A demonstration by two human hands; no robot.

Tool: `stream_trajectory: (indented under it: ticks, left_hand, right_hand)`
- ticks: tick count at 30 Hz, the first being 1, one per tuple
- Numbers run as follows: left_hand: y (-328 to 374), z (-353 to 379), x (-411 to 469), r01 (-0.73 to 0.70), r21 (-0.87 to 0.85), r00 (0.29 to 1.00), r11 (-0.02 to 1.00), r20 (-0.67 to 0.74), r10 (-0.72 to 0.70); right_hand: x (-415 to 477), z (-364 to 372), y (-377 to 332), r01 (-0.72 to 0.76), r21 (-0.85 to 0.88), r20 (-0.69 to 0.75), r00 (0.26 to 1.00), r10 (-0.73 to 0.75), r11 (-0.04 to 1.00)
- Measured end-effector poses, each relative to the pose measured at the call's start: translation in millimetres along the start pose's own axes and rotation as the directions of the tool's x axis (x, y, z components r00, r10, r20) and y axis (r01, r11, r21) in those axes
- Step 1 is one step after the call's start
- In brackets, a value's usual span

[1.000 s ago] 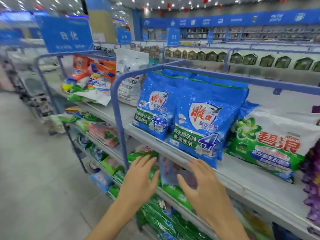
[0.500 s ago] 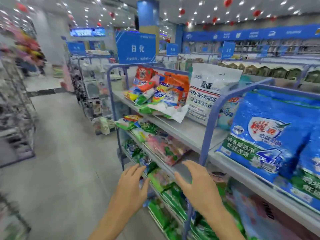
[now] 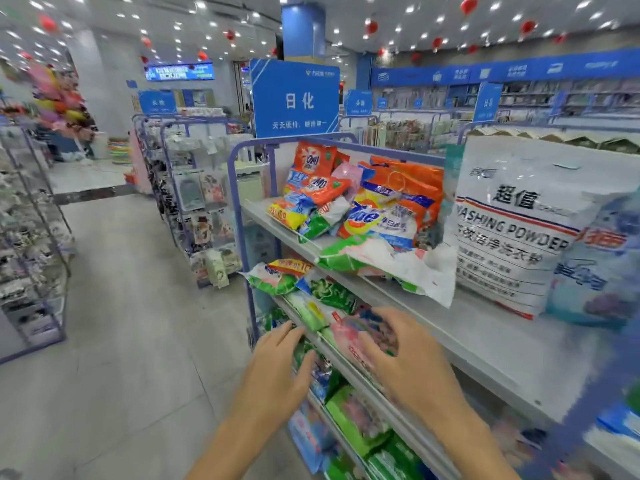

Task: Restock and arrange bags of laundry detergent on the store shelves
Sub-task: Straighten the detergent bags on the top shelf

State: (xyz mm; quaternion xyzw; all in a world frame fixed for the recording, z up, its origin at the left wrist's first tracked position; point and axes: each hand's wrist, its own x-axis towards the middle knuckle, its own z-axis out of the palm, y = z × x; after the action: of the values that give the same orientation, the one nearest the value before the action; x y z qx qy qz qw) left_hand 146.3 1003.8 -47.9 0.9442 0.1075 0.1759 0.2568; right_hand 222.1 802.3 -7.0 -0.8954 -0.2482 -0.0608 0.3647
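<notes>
Two empty hands, the left hand [image 3: 277, 370] and the right hand [image 3: 412, 365], hover with fingers loosely spread. Green detergent bags [image 3: 333, 295] lie just ahead of both.

Bare grips, bare forearms

The left grip [image 3: 277, 370] and the right grip [image 3: 410, 367] are a person's bare hands, seen from their backs. The left forearm [image 3: 239, 438] and the right forearm [image 3: 474, 441] are slim and bare from the wrist down to the bottom edge of the view. Blur smears the right grip's fingertips [image 3: 384, 318], so the nails cannot be made out.
</notes>
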Motion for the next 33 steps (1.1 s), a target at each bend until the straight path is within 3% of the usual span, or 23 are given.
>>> stream_trajectory:
  ticks: [6,10,19,25,28,31,33]
  left_hand:
    - [-47.4,-14.7,121.5,-0.02,0.063,0.999,0.998,-0.025,0.022]
    - [-63.7,-21.5,193.7,-0.061,0.081,0.996,0.995,-0.053,0.066]
    - [-86.7,0.1,346.4,-0.21,-0.054,0.977,0.976,-0.039,0.208]
    - [-93.7,16.3,420.7,-0.269,-0.252,0.946,0.93,0.109,0.304]
    - [-104.0,22.6,441.3,-0.298,-0.317,0.908,0.901,0.197,0.37]
    - [-114.6,23.1,453.0,-0.31,-0.378,0.88,0.872,0.233,0.414]
    - [-124.8,23.1,464.0,-0.316,-0.368,0.871,0.875,0.254,0.421]
  right_hand:
    - [131.4,14.8,-17.7,0.057,0.001,-0.098,0.994,-0.057,0.998]
    - [198.1,32.5,-25.0,0.039,-0.03,-0.09,0.995,-0.042,0.999]
    - [305.1,94.5,-26.2,-0.212,-0.037,-0.09,0.974,0.208,0.977]
    - [359.7,134.0,-20.6,-0.477,0.118,-0.073,0.87,0.487,0.871]
    - [387.5,159.9,-18.1,-0.572,0.298,-0.045,0.791,0.61,0.764]
    - [407.6,170.8,-21.2,-0.597,0.487,-0.018,0.723,0.691,0.638]
    - [420.8,176.5,-18.7,-0.537,0.629,-0.035,0.703,0.71,0.562]
